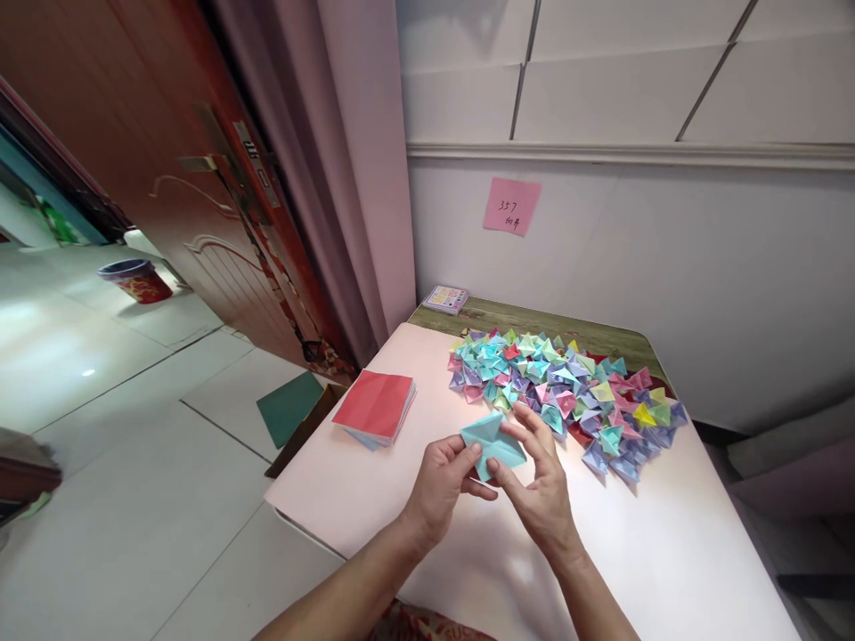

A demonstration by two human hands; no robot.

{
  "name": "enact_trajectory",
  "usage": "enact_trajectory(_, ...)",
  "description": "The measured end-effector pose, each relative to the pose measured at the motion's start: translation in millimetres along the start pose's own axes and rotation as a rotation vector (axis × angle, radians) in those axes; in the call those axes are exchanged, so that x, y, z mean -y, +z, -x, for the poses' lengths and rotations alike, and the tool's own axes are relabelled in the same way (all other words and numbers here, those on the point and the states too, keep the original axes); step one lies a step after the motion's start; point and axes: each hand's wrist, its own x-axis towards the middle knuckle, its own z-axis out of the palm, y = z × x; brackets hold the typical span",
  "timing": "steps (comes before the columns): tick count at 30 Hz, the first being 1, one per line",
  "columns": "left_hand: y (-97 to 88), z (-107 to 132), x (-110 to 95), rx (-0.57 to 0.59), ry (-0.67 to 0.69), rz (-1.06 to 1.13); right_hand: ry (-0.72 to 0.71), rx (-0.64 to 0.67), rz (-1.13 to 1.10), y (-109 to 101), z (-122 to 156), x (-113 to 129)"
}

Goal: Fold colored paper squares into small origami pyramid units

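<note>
A teal folded paper piece (492, 442) is held just above the white table (668, 552), near its front middle. My left hand (442, 485) grips its lower left side with curled fingers. My right hand (540, 481) pinches its right side, thumb below and fingers on top. Just behind my hands lies a large pile of folded paper shapes (565, 392) in teal, pink, purple and yellow.
A stack of square paper sheets with a red one on top (376, 407) lies at the table's left. A small packet (445, 298) sits at the far corner. A pink note (511, 206) is stuck on the wall. A green sheet (289, 407) lies on the tiled floor by the open door.
</note>
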Motion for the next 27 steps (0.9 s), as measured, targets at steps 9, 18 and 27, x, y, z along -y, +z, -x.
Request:
enact_trajectory(9, 1.5, 2, -4, 0.058, -0.044, 0.111, -0.108, 0.113, 0.002, -9, 1, 7)
enact_trajectory(18, -0.5, 5, -3, 0.099, 0.047, -0.041, -0.092, 0.007, 0.078, -5, -1, 4)
enact_trajectory(27, -3.1, 5, -6, 0.087, 0.097, -0.128, -0.007, 0.083, 0.016, -7, 2, 0)
